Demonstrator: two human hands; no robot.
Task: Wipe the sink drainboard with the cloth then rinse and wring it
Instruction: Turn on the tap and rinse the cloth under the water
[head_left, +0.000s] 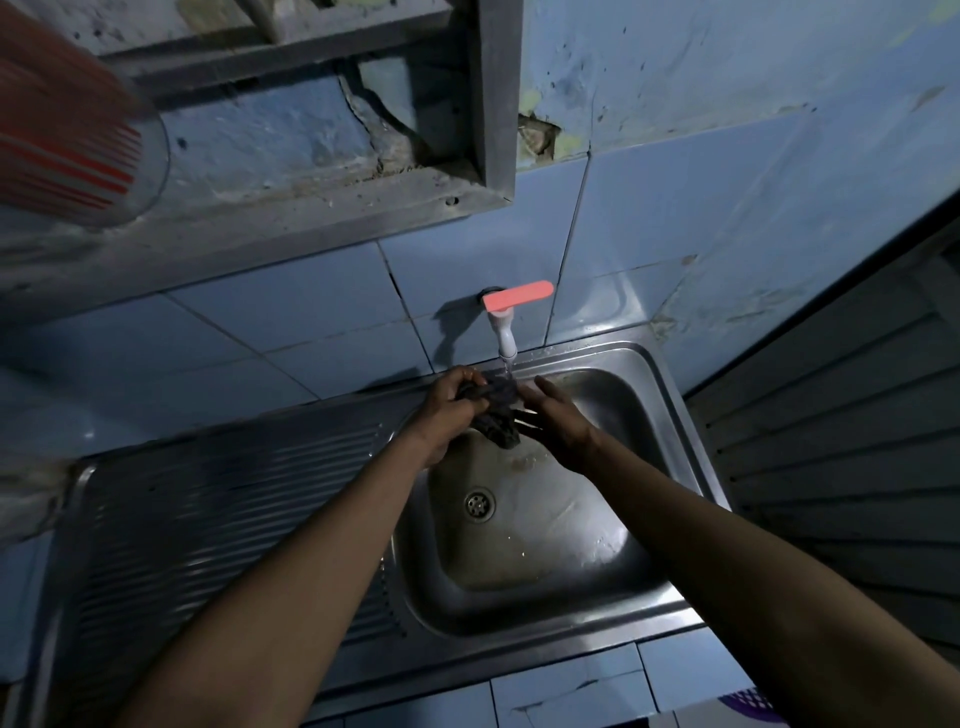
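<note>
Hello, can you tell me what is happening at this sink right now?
A person is rinsing a dark cloth under the tap, over the sink basin. The left hand grips the cloth, and the right hand rests against it with straighter fingers. A thin stream of water seems to fall on the cloth. The ribbed drainboard lies to the left.

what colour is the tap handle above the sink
The tap handle is a bright salmon pink on a white spout; the head view shows it.
</note>
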